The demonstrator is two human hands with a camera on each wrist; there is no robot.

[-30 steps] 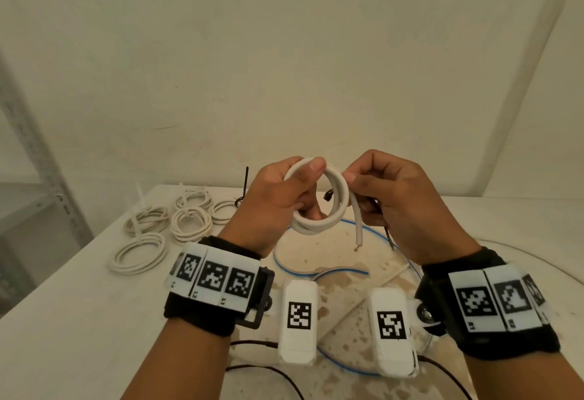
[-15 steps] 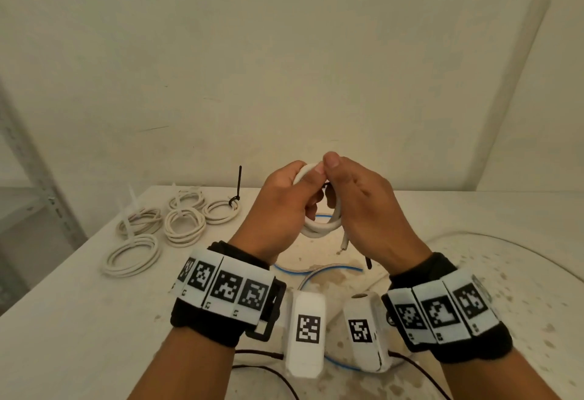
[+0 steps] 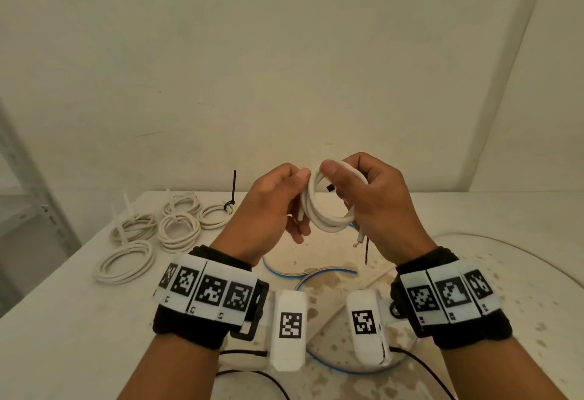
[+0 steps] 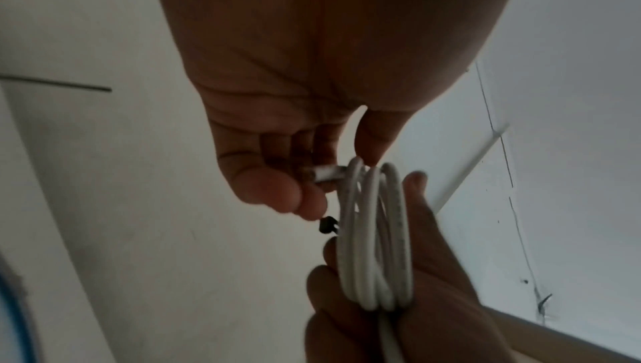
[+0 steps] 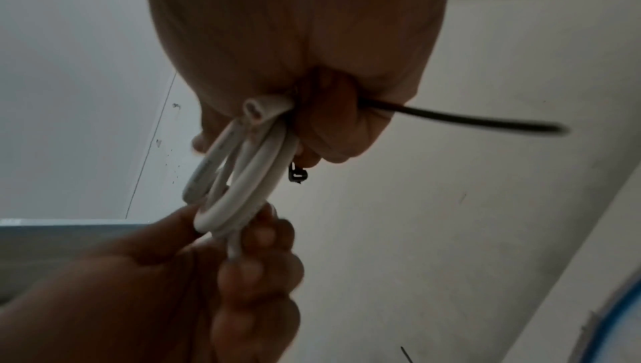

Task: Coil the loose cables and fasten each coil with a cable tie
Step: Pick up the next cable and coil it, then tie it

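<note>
Warm, dim, even light fills the head view, its edges bowed; both wrist views are darker, grainy, motion-blurred.

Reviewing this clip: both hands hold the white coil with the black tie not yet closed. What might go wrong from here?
1. The black cable tie is not looped shut; its head hangs open by the white coil, so threading may miss.
2. Only the left hand and right hand pin the turns; regripping may let them spring apart.
3. A free cable end dangles below and may stay outside the tie.
</note>
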